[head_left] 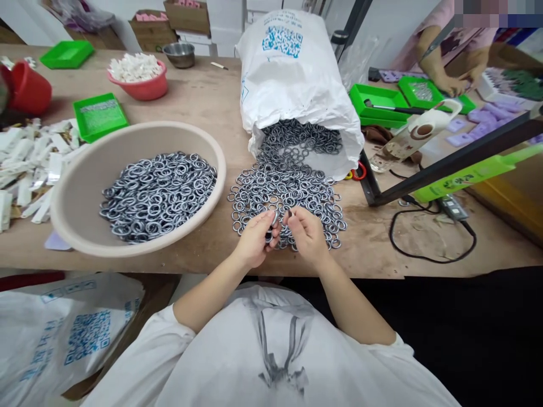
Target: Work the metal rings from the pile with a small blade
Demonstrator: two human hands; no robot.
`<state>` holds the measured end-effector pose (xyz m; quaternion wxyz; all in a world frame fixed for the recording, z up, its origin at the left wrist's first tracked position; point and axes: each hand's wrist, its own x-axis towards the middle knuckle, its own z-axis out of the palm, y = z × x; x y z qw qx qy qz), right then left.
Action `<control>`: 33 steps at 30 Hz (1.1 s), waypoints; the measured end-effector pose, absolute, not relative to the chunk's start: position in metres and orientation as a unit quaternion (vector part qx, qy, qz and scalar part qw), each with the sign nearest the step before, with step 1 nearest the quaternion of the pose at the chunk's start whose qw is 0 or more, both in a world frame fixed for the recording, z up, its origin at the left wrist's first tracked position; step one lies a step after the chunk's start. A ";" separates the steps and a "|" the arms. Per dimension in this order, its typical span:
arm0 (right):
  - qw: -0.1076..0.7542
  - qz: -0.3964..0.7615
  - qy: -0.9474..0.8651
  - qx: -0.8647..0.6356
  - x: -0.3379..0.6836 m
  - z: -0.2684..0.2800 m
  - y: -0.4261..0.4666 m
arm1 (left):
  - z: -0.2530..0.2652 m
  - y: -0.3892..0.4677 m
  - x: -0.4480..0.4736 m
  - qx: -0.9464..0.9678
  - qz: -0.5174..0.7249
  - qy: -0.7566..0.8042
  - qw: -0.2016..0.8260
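Dark grey metallic rings lie heaped on the table in front of me, spilling from the mouth of a white woven sack. Over the near edge of this heap, my left hand is closed around a few of the rings. My right hand is beside it, thumb and forefinger pinched on what looks like one ring, mostly hidden by the fingers. To the left stands a wide beige basin holding many more rings.
White plastic pieces are piled at far left. Behind the basin are a green tray and a pink bowl. A black metal frame, a bottle and a cable are at right. A co-worker's hands work beyond.
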<state>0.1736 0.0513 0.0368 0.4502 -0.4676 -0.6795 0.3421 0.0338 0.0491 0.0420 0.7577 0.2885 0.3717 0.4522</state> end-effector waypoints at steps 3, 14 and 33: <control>0.367 0.242 -0.757 -0.483 0.177 0.046 0.044 | 0.040 0.049 0.034 0.288 0.456 0.382 0.751; 0.290 0.238 -0.791 -0.484 0.179 0.058 0.042 | 0.038 0.046 0.034 0.288 0.446 0.369 0.763; -0.025 0.070 -0.756 -0.650 0.151 0.019 0.143 | 0.022 0.050 -0.018 0.241 0.471 0.387 0.755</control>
